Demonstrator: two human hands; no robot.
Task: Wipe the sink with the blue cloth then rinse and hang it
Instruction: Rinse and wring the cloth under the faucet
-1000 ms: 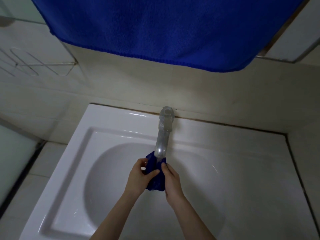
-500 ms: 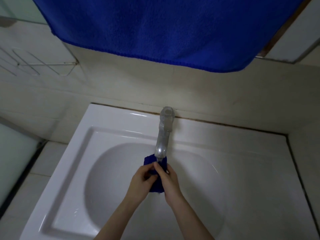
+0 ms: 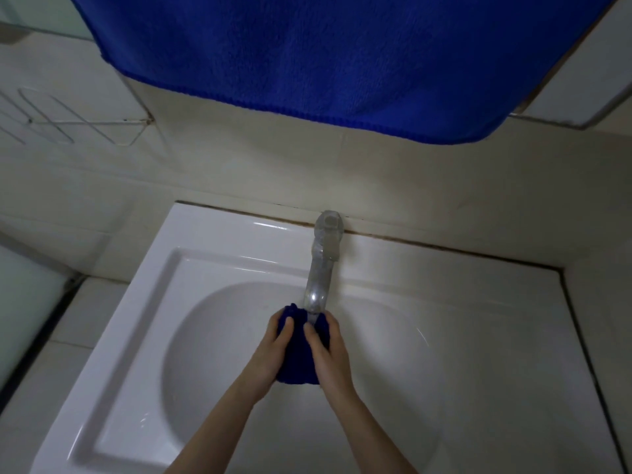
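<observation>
Rinse stage, by the look of it. Your left hand (image 3: 270, 350) and right hand (image 3: 330, 350) both grip the small bunched dark-blue cloth (image 3: 297, 357), fingers curled round it. It sits mid-basin, directly under the shiny metal tap spout (image 3: 319, 278) at 12 o'clock. Water flow: cannot tell. Wiping looks done; wringing and hanging remain.

Count:
- one white ceramic sink (image 3: 212, 254)
- one spout
- two hands
- one wire wall rack (image 3: 68, 123) at 10 o'clock
- two blue cloths, the second a large blue towel (image 3: 325, 56) hanging at 12 o'clock

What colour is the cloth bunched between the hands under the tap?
Deep blue, plain with no pattern; the cloth shows in the head view, the only one.
</observation>
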